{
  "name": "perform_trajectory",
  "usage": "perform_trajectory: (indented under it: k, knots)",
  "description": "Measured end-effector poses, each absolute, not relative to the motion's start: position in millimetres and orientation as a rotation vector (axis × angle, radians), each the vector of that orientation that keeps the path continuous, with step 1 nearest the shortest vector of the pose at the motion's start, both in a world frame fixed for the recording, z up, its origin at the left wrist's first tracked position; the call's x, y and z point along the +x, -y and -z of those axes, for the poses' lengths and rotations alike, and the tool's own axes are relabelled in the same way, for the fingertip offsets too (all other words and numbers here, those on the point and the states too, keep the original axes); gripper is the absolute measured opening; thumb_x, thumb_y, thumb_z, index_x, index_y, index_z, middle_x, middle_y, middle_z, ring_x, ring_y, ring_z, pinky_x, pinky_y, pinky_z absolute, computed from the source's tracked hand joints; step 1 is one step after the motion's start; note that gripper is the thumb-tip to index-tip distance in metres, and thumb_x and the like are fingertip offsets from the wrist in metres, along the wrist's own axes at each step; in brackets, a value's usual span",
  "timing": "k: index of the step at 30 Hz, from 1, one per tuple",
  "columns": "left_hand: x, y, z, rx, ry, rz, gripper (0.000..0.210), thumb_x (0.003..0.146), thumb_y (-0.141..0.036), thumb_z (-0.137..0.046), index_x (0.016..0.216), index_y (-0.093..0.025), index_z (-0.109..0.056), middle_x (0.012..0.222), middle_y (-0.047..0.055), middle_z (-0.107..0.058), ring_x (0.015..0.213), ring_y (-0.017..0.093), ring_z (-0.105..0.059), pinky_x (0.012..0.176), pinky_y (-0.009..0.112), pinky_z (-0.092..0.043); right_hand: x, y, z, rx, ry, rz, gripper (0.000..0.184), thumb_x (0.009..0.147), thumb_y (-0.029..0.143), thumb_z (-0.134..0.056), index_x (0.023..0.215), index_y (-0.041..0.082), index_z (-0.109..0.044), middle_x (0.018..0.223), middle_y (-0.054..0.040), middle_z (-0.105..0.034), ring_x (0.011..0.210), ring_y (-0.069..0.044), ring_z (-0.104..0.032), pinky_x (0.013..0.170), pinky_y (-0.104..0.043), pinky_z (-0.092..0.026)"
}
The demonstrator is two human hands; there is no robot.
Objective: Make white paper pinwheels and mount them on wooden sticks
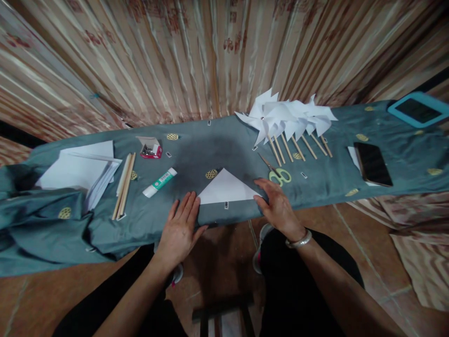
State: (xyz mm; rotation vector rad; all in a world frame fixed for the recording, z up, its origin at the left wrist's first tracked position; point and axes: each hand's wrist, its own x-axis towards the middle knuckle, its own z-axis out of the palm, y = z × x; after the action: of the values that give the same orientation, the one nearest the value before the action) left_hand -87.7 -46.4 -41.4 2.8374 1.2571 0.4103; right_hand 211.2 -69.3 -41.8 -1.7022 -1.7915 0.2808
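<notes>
A white sheet of paper folded into a triangle [226,188] lies on the cloth near the table's front edge, its peak pointing away from me. My left hand [178,229] rests flat beside the triangle's left corner, fingers stretched out and their tips touching or nearly touching it. At the right corner is my right hand [277,206], a bracelet on its wrist. Its thumb is at the paper's corner and its fingers reach forward, apart from the thumb. Just beyond that hand lie green-handled scissors [278,175]. A glue stick [160,182] lies left of the paper.
Several white paper pinwheels [287,117] on wooden sticks lie at the back right. Further right are a phone [372,164] and a blue-framed tablet [419,110]. On the left are a small box of metal pins [151,149], wooden sticks [124,187] and paper sheets [79,168].
</notes>
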Motion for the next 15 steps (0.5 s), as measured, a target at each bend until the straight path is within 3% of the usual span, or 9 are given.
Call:
perform_trajectory:
  k: [9, 15]
  knots:
    - [-99.5, 53.3, 40.5, 2.731, -1.324, -0.481, 0.064, 0.098, -0.04, -0.045, 0.153, -0.013, -0.026, 0.15, 0.022, -0.045, 0.142, 0.033, -0.039, 0.114, 0.056, -0.033, 215.0, 71.4, 37.8, -1.665, 1.775, -0.322, 0.039, 0.091, 0.014, -0.036, 0.122, 0.016, -0.06, 0.128, -0.0151, -0.063, 0.123, -0.026, -0.056, 0.109, -0.052, -0.041]
    - [-99.3, 45.9, 34.0, 2.382, -1.355, -0.641, 0.065, 0.098, -0.044, -0.043, 0.154, -0.019, -0.021, 0.151, 0.019, -0.045, 0.139, 0.03, -0.044, 0.115, 0.054, -0.033, 207.4, 66.0, 27.2, -1.7, 1.699, -0.417, 0.031, 0.094, 0.036, -0.051, 0.114, 0.018, -0.065, 0.123, -0.014, -0.066, 0.119, -0.028, -0.06, 0.106, -0.05, -0.043]
